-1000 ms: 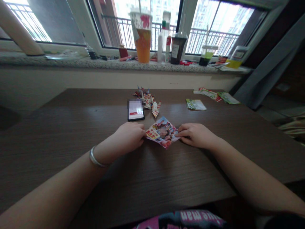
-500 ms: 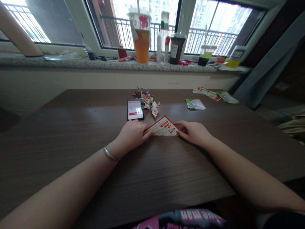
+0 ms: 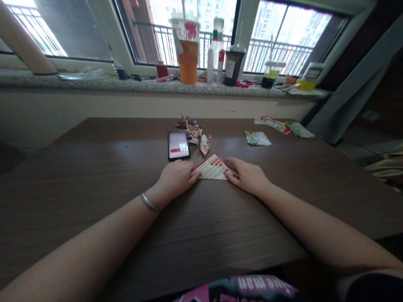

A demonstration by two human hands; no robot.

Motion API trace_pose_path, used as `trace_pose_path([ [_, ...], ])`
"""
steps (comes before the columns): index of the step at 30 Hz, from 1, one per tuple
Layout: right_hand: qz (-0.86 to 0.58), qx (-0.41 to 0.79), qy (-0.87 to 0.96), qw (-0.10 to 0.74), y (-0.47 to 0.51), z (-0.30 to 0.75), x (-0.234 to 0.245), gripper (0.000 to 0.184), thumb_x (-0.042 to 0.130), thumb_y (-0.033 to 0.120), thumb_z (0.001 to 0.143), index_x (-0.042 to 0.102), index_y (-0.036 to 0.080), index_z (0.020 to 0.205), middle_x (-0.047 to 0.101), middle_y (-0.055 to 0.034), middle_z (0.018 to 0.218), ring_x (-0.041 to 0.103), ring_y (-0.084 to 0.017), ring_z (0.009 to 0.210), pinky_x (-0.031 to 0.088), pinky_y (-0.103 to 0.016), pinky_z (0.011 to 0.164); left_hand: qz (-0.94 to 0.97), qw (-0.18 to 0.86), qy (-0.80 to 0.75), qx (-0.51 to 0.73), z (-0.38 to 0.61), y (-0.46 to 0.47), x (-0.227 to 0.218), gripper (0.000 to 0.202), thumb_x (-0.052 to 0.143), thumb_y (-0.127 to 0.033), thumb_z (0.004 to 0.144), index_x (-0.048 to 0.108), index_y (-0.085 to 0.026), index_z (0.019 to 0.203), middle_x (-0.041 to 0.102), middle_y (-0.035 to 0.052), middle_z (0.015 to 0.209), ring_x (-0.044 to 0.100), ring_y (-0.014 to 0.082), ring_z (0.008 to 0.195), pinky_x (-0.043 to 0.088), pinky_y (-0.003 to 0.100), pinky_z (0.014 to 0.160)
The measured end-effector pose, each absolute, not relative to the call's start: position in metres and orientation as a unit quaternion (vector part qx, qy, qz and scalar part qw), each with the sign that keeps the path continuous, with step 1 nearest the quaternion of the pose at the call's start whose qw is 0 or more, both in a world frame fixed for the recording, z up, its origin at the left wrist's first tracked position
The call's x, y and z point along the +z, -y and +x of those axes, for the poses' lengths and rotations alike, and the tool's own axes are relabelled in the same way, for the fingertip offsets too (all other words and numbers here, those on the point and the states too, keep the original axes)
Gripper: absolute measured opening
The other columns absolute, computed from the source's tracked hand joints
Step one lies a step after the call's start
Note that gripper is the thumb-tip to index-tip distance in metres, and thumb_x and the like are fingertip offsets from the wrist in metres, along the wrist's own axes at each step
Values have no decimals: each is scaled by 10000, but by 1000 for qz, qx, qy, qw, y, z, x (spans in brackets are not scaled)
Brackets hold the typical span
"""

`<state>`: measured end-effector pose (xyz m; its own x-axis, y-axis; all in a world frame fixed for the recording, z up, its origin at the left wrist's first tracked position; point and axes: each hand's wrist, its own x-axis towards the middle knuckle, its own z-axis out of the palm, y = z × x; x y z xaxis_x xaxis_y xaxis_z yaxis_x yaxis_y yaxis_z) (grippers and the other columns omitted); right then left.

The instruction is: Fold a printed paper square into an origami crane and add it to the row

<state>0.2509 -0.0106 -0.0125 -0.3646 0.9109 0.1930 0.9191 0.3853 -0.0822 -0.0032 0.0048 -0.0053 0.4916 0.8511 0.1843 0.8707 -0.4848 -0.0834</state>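
Observation:
A printed sheet of paper [image 3: 211, 168], folded into a triangle with red edges, lies on the brown table between my hands. My left hand [image 3: 176, 174] grips its left corner, thumb on top. At the opposite corner, my right hand [image 3: 250, 174] holds the paper with its thumb on the front and fingers behind. Just beyond my left hand lies a phone [image 3: 179, 146] with its screen lit and partly blurred. Beside the phone is a cluster of folded paper pieces [image 3: 195, 132], the nearest one [image 3: 205, 144] close behind the triangle's tip.
A small stack of printed papers [image 3: 258, 138] lies at the right, with more leaflets [image 3: 277, 124] behind it. Along the windowsill [image 3: 141, 85] stand a tall orange drink cup [image 3: 188, 63], bottles [image 3: 214, 58], a dark cup [image 3: 233, 65] and other items.
My right hand has shifted slightly left along the paper, its thumb now further over the front. The triangle's tip has moved a little left. My left hand is nearly still.

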Motion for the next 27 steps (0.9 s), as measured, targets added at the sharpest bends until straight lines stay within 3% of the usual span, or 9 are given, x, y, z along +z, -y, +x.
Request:
trace_pose_path([
  [5,-554,-9,827,95,10,250,-10,456,488,425,892,474,220,1298,634,-72,1235,638,-234,1043,500,-321,784,-841,68,534,-59,-2,-4,-5,383,416,-502,921,591,-163,887,666,89,850,615,220,702,391,299,569],
  [20,-547,15,830,108,11,253,-8,360,518,269,841,533,215,1197,653,-66,1155,636,-215,971,467,-293,741,-849,82,518,-62,-4,-2,-6,247,426,-330,929,600,-154,937,685,96,869,655,213,739,435,280,593],
  [27,-559,138,796,186,6,262,-15,356,547,307,845,545,211,1189,654,-7,826,593,-147,697,422,-255,612,-857,33,503,-105,-7,-2,-9,250,433,-322,940,612,-158,996,655,89,929,630,206,837,465,295,699],
])
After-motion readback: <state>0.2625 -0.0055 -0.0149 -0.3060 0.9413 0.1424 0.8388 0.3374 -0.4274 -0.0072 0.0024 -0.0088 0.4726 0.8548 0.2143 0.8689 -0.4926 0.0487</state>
